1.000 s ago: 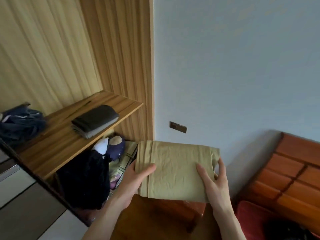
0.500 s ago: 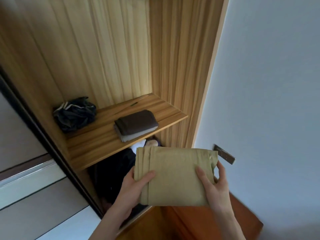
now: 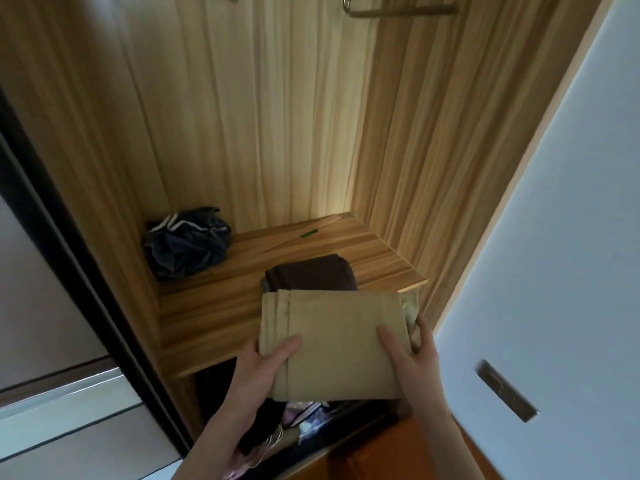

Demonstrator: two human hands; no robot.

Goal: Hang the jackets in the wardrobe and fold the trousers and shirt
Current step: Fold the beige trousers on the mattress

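While both hands, left hand (image 3: 258,367) and right hand (image 3: 414,358), are gripping the folded khaki trousers (image 3: 332,341), the bundle is now overlapping the dark folded garment (image 3: 311,271) on the shelf (image 3: 207,313).

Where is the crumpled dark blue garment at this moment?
In the head view, the crumpled dark blue garment lies at the back left of the wooden shelf, against the wardrobe's left wall, apart from the folded dark brown garment.
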